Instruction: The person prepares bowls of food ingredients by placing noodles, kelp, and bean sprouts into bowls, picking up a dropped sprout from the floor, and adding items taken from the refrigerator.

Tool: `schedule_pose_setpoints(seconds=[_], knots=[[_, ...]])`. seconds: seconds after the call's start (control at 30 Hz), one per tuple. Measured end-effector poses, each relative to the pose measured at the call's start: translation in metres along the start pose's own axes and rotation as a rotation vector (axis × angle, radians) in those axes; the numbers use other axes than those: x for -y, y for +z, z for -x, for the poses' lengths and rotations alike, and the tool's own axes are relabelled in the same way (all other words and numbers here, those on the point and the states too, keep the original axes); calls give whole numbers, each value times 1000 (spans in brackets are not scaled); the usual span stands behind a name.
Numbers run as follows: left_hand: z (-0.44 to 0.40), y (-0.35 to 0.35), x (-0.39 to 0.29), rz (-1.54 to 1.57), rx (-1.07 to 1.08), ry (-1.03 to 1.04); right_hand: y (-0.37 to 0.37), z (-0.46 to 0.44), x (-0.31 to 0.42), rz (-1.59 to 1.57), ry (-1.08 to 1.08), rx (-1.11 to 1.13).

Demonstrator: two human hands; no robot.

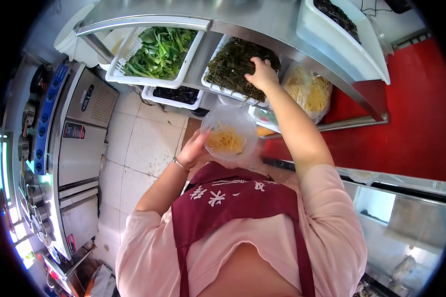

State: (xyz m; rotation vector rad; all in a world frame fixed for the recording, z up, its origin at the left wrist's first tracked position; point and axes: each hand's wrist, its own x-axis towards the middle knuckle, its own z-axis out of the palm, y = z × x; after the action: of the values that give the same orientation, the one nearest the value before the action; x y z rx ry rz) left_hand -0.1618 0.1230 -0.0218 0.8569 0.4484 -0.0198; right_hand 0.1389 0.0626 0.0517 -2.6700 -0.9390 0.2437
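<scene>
Fingers of the left hand (195, 147) are closed on the near-left side of a clear bowl (224, 117), which sits just in front of the person's maroon apron (238, 195) with pale yellow strips (226, 140) lying in it. From where I stand that side grip looks sound, though with a single hand on one edge it pays to keep the wrist firm and the mouth of the bowl facing up, so the strips don't slide to the rim. Beyond it, the right hand (263, 75) reaches down onto dark green strands (229, 67) heaped in a white basket (235, 95) on the shelf; its thumb and forefinger stand apart, but the other fingertips are sunk among the strands, so I can't fairly say whether they have closed on any. Such stuff looks tangled, so I'd judge a shallow pinch from the top best, with a small shake to free trailing ends before lifting clear of the basket's edge. The bowl hangs near the basket's front, a sensible place that keeps the reach short. A plastic bag (309, 91) lies close by the right forearm, so the elbow needs some care. Further left along the shelf is a basket of leafy greens (158, 52), and across the tiled floor (143, 143) stands a steel appliance (82, 148).
</scene>
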Motion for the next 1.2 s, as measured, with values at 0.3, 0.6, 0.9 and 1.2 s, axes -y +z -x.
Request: schedule_pose_setpoints(seconds=[0.3, 0.6, 0.9, 1.2], knots=[[-21, -22, 13, -65, -118, -37, -20, -48, -29, -134, -63, 63], [-27, -31, 20, -33, -148, -24, -15, -67, 22, 30, -235, 93], [-12, -33, 4, 46, -134, 12, 16, -98, 48, 120, -232, 142], [-26, -34, 2, -39, -171, -35, -21, -92, -20, -613, -24, 76]])
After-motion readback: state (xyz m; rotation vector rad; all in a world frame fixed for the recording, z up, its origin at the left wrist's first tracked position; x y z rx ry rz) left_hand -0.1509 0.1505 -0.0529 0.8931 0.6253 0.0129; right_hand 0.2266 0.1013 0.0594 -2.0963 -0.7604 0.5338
